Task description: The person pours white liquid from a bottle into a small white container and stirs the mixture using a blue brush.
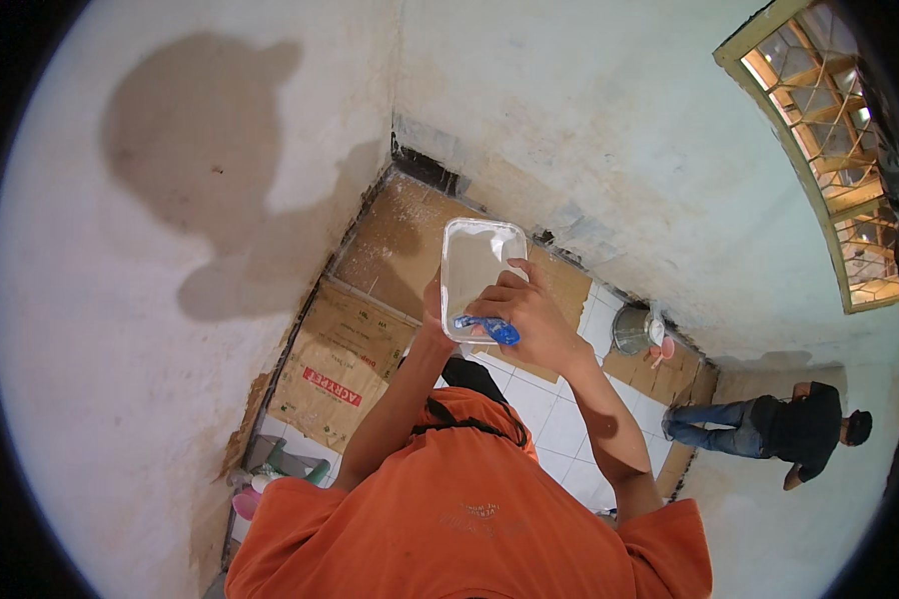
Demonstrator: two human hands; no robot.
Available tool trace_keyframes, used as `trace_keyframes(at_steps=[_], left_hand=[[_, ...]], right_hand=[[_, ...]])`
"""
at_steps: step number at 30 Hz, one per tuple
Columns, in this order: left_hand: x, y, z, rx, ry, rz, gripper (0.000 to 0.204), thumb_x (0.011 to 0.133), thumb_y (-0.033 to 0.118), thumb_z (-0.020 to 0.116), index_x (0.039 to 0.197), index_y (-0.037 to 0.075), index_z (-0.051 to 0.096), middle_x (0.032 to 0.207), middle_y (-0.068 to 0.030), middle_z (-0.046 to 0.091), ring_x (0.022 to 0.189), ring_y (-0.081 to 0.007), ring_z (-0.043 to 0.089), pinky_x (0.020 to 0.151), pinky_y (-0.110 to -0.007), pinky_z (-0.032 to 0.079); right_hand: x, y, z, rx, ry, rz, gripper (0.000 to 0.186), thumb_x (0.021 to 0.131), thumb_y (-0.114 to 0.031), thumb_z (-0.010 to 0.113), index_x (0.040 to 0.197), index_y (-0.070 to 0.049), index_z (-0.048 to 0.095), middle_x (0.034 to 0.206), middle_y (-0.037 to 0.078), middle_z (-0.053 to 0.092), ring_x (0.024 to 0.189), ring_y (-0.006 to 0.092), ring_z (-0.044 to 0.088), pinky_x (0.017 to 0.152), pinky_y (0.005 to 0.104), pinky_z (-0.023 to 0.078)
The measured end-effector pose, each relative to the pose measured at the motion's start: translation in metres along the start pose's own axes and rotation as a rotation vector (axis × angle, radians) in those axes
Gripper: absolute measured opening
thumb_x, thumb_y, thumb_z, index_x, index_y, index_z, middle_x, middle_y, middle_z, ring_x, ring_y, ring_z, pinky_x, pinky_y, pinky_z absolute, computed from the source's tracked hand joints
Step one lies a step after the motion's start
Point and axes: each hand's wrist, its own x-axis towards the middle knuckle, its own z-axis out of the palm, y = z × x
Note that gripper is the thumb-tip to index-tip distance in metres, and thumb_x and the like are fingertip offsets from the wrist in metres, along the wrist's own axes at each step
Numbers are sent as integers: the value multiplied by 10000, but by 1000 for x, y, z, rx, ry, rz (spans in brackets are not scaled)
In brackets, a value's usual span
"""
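In front of my chest I hold a white rectangular plastic tub [453,262], its open top facing up and its inside whitish. My left hand [433,302] grips its left side, with the fingers mostly hidden behind the wall. My right hand [534,319] is over the tub's right near corner, its fingers curled round a tool with a blue handle [499,330]. The tool's working end is hidden by the hand, so its kind cannot be told.
Patchy plastered walls [529,110] meet at a corner ahead. Flattened cardboard [335,344] covers part of the white tiled floor [529,399]. A bucket [631,329] stands by the right wall. Another person [769,424] in dark clothes stands farther right, below a latticed window [824,140].
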Motion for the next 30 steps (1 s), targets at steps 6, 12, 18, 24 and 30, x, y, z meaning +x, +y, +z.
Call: trace_keyframes(at_steps=[6, 12, 18, 24, 30], left_hand=[[-5, 3, 3, -68, -7, -24, 553, 1008, 438, 325, 1395, 58, 435, 1283, -187, 560, 1125, -336, 598, 911, -467, 537], [2, 2, 28, -100, -193, -102, 553, 1005, 452, 330, 1392, 75, 448, 1236, -189, 584, 915, -322, 640, 749, -421, 562], [5, -4, 24, -239, -259, -115, 512, 1012, 428, 351, 1349, 67, 485, 1133, -178, 615, 754, -272, 591, 621, -367, 513], [2, -9, 37, -18, 46, 8, 481, 1012, 389, 374, 1311, 31, 493, 1074, -144, 618, 858, -215, 621, 721, -357, 548], [-9, -4, -7, 13, -135, -46, 437, 1020, 342, 355, 1321, 48, 475, 1169, -121, 614, 987, -227, 646, 819, -373, 564]], right_hand=[[-4, -12, -14, 83, 5, 70, 211, 724, -201, 772, 923, -141, 730, 836, 25, 679, 905, 214, 589, 1082, 477, 300], [-11, -10, -12, 165, 134, 194, 139, 696, -71, 719, 828, -108, 743, 810, 104, 685, 819, 294, 609, 1014, 449, 376], [-4, 5, 6, 155, 228, 214, 111, 711, -95, 719, 818, -102, 746, 809, 142, 679, 831, 330, 603, 970, 430, 388], [3, 24, 15, 25, 299, 217, 164, 701, -151, 759, 858, -103, 748, 796, 158, 667, 842, 333, 598, 975, 442, 379], [14, 29, 14, 41, 331, 201, 171, 711, -175, 775, 862, -100, 750, 794, 133, 684, 840, 322, 608, 984, 456, 385]])
